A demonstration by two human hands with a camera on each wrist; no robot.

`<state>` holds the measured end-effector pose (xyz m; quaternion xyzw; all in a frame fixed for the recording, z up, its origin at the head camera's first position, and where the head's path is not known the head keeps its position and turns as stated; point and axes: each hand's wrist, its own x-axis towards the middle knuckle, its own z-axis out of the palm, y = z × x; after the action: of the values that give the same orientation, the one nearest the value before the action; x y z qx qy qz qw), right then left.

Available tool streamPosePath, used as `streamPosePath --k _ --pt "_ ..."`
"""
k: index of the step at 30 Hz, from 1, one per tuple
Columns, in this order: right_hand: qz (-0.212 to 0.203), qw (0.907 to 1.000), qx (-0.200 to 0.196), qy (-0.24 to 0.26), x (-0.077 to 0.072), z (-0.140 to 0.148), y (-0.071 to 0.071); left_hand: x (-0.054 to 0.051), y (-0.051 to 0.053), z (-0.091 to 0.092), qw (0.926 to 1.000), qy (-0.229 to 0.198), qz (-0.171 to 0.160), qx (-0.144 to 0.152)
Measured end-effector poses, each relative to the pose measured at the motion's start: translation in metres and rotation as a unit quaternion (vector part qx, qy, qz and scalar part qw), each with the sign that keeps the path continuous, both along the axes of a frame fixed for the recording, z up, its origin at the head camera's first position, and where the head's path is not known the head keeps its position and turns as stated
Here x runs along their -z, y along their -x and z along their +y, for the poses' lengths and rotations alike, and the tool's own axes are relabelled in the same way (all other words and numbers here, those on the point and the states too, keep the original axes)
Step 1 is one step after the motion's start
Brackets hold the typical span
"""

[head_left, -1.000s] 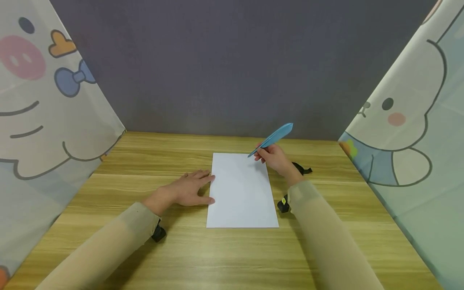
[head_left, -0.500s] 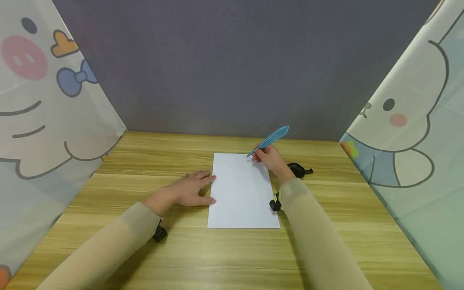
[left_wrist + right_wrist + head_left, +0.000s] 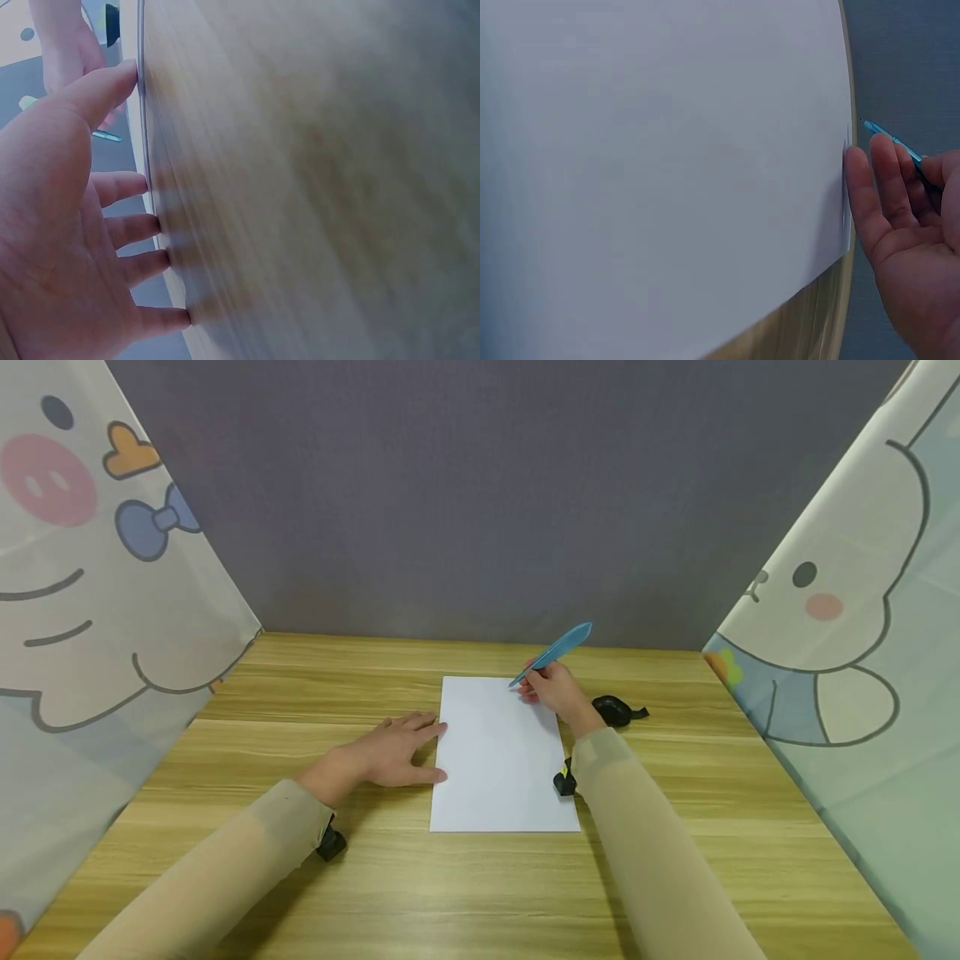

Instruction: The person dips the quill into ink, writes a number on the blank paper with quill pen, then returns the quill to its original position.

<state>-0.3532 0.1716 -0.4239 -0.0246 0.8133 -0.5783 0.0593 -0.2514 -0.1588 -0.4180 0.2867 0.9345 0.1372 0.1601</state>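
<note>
A blank white sheet of paper [image 3: 498,760] lies on the wooden table. My right hand [image 3: 553,687] pinches a blue feather-shaped pen [image 3: 564,644] over the paper's far right part, its tip pointing down and left. In the right wrist view the pen [image 3: 900,146] leans between thumb and fingers, with the tip slightly off the paper [image 3: 667,165]. My left hand [image 3: 393,750] rests with fingers spread at the paper's left edge, thumb and index fingertip on the sheet. The left wrist view shows this hand [image 3: 67,217] with its fingertips on the tabletop.
Behind my right wrist lies a black oval object with a short strap [image 3: 613,711]. A dark grey panel [image 3: 480,510] stands along the table's far edge. Cartoon-printed cloths [image 3: 847,610] flank both sides. Wooden tabletop [image 3: 450,893] extends in front of the paper.
My right hand and the pen have shifted slightly left and toward me, uncovering more of the black oval object. My left hand stays in place, and the paper shows no marks.
</note>
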Motion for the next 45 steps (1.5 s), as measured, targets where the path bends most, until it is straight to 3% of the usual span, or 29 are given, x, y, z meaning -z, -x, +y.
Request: streamPosePath --k 13,25,45 --pt "-0.008 0.9998 0.005 -0.02 -0.003 -0.007 0.001 -0.001 0.001 -0.001 1.0 -0.001 -0.003 0.003" --pt "0.013 0.998 0.009 -0.062 0.0 -0.01 0.003 0.0 0.001 -0.001 1.0 0.0 0.001 0.005" --pt "0.027 0.9963 0.011 -0.08 0.005 -0.011 0.005 0.002 0.002 -0.001 1.0 -0.002 0.003 0.006"
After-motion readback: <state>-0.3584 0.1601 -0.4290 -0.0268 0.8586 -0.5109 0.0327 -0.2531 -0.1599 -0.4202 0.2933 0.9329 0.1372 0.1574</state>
